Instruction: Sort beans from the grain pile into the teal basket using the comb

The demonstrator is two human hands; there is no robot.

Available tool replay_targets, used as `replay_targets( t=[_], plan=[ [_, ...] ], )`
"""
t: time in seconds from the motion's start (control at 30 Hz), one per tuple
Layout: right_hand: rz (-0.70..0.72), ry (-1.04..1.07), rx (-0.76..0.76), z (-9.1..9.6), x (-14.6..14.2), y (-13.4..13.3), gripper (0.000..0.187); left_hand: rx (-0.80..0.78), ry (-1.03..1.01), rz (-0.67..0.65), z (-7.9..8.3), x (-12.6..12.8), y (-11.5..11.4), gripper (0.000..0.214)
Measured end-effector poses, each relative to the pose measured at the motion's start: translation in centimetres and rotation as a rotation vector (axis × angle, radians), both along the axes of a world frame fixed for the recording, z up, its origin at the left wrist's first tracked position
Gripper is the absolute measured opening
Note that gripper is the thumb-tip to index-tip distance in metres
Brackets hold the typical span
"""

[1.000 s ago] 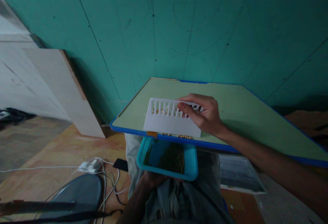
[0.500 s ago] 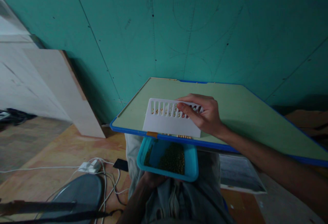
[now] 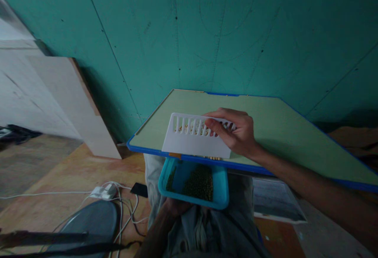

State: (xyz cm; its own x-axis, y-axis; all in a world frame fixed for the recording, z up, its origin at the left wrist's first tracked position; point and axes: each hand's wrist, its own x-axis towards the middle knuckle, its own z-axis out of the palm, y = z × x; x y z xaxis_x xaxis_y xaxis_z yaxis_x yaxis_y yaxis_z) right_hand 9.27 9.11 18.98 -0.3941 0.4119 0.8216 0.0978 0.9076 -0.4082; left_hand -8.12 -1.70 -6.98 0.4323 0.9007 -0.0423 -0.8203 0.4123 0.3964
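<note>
My right hand (image 3: pixel 238 132) grips a white plastic piece with a row of slots (image 3: pixel 195 145) by its upper right side, thumb in front. This piece stands tilted on the pale green tabletop (image 3: pixel 289 132) near the front edge. Small pale grains show through its slots, and a few tan ones (image 3: pixel 215 158) lie along the table's blue edge. Under that edge, a blue plastic container (image 3: pixel 193 200) with dark green grains (image 3: pixel 199 183) inside sits over my lap. My left hand (image 3: pixel 178 206) holds it from below at the near side; its fingers are mostly hidden.
A green wall board (image 3: pixel 206 33) rises behind the table. Leaning panels (image 3: pixel 85 108) stand at the left. On the floor are white cables (image 3: pixel 121 210), a power strip (image 3: pixel 104 191), a dark phone (image 3: pixel 139 189) and a grey stool seat (image 3: pixel 88 222).
The white slotted piece has slid slightly, its lower left corner moving left. Fewer tan grains show at the front edge. My left hand and the blue container are almost unmoved.
</note>
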Motion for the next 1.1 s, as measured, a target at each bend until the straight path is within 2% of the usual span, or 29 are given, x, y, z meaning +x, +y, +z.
replay_targets(
  t=[0.17, 0.5, 0.67, 0.93, 1.1],
  plan=[
    [-0.001, 0.019, -0.01, -0.07, -0.01, -0.12, 0.012, -0.009, -0.003, 0.019, 0.43, 0.14, -0.03, 0.041],
    [-0.167, 0.106, -0.127, -0.21, -0.44, 0.21, 0.013, -0.036, 0.029, 0.019, 0.29, 0.2, -0.03, 0.043],
    [-0.23, 0.119, -0.115, -0.26, -0.5, 0.52, 0.016, -0.008, 0.022, 0.004, 0.47, 0.24, 0.0, 0.041],
    [-0.191, 0.015, -0.034, -0.26, -0.57, 0.73, 0.017, 0.011, 0.043, -0.005, -0.35, -0.19, 0.06, 0.042],
    [-0.165, -0.029, 0.011, -0.28, -0.58, 0.52, 0.017, -0.004, 0.07, 0.011, 0.02, 0.06, 0.15, 0.043]
  ],
)
